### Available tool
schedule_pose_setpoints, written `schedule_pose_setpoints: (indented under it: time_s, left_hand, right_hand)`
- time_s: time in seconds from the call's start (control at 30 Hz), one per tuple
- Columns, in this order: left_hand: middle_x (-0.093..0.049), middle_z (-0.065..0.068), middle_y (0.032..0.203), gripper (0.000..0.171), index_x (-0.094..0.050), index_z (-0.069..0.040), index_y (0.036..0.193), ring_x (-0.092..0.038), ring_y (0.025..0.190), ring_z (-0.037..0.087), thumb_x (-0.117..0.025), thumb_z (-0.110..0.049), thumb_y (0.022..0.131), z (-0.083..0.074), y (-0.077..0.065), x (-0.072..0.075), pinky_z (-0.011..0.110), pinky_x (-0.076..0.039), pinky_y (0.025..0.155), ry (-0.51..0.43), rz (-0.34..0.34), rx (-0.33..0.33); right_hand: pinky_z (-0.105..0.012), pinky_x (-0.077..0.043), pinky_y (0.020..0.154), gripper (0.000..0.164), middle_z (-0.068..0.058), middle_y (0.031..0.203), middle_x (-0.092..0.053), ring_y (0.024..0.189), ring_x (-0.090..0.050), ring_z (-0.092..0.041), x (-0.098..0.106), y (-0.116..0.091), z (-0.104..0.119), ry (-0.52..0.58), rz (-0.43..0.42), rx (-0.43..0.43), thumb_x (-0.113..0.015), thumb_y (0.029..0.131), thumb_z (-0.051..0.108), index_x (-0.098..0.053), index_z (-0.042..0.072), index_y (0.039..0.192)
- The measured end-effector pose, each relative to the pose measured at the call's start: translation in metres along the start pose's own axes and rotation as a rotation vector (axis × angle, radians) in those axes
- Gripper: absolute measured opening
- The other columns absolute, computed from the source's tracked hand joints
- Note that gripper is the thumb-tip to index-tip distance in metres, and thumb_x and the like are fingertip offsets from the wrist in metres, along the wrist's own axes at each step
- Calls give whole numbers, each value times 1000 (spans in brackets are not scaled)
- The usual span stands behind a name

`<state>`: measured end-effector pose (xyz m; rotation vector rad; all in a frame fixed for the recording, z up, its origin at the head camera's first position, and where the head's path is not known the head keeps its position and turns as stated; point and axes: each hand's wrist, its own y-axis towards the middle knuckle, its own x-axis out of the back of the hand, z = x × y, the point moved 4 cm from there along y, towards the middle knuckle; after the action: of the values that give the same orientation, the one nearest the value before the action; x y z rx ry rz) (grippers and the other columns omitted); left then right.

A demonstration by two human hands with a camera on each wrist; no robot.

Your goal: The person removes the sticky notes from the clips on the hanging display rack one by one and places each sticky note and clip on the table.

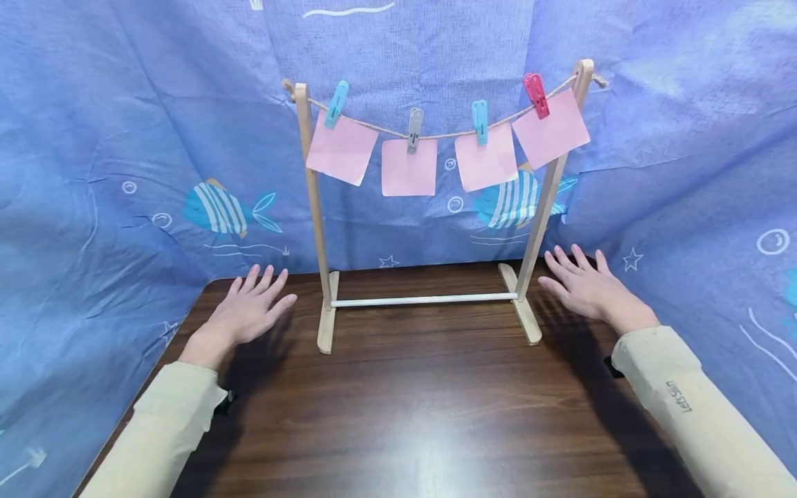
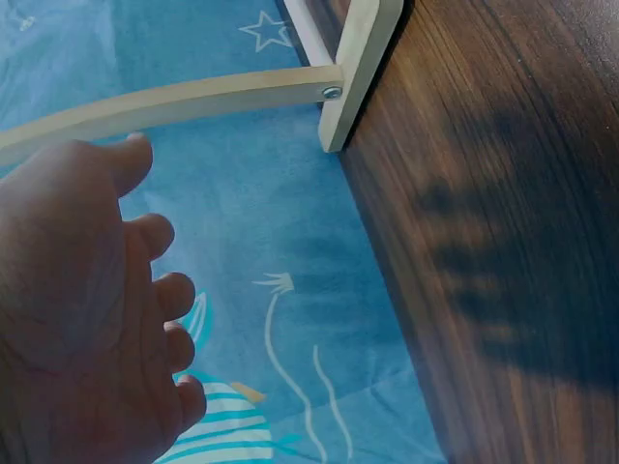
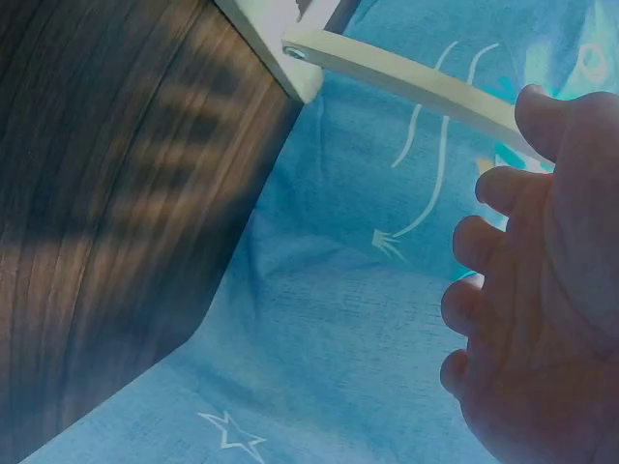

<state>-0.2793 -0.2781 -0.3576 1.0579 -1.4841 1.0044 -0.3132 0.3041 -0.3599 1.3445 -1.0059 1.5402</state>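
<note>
On the rope [image 1: 445, 136] | clothespins [image 1: 337, 104] grip four pink papers [image 1: 409, 171] | left hand [image 1: 245, 311], right hand [image 1: 585, 287]: released, flanking rack [image 1: 317, 221]

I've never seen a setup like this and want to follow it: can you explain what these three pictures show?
There is no machine here: a person's bare left hand and right hand appear. The widest picture comes from a camera worn on the head, looking forward and down. The other two come from cameras on the wrists, each showing one hand close up with part of the stand.

A wooden stand sits on a dark brown table, between the hands. A string runs across its top, where four clothespins, two blue, one gray and one red, hold four pink papers. Behind is a blue cloth printed with fish.

Neither hand holds anything; the fingers are extended.
</note>
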Motion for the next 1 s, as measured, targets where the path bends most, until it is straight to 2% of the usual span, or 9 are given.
schedule_pose_setpoints:
  time_s: [0.27,0.47,0.67,0.83,0.93,1.0]
  left_hand:
    - [-5,27,165,78,-13,-8,162,9,151,45,-27,-61,107,-3,1,-1,67,6,118,6,25,2]
    - [-10,27,165,87,-16,-8,162,1,151,47,-28,-70,102,-11,2,10,71,2,116,19,81,16]
    - [-16,24,165,94,-20,-12,162,-6,150,50,-36,-76,96,-21,2,35,76,-9,112,-57,176,-11]
    - [-26,22,163,91,-24,-17,162,-24,146,49,-43,-75,95,-30,0,63,72,-24,112,-121,222,-64]
    - [-35,21,159,85,-29,-13,161,-36,143,44,-53,-64,98,-36,-1,80,64,-33,112,-257,225,-130]
    - [-40,19,156,79,-33,-10,158,-42,140,40,-60,-54,99,-39,-1,91,59,-38,112,-374,223,-172]
  right_hand:
    - [-73,10,113,79,-29,163,-12,149,-1,-53,4,1,3,-3,31,2,-27,108,58,-20,-1,159]
    - [-75,11,111,81,-30,163,-12,148,1,-54,13,-2,9,9,77,-12,-33,106,60,-23,-2,158]
    - [-82,-3,107,91,-33,162,-6,145,4,-58,34,-9,21,111,222,-14,-56,99,57,-22,-3,158]
    - [-76,-21,109,96,-37,160,-9,142,-12,-61,56,-9,32,152,303,33,-67,93,54,-23,-2,158]
    - [-72,-29,109,94,-36,158,-18,140,-24,-59,71,-6,44,147,327,102,-68,93,52,-26,-2,158]
    - [-68,-32,109,91,-35,158,-23,139,-31,-56,83,-5,53,191,355,156,-68,94,49,-26,-1,158]
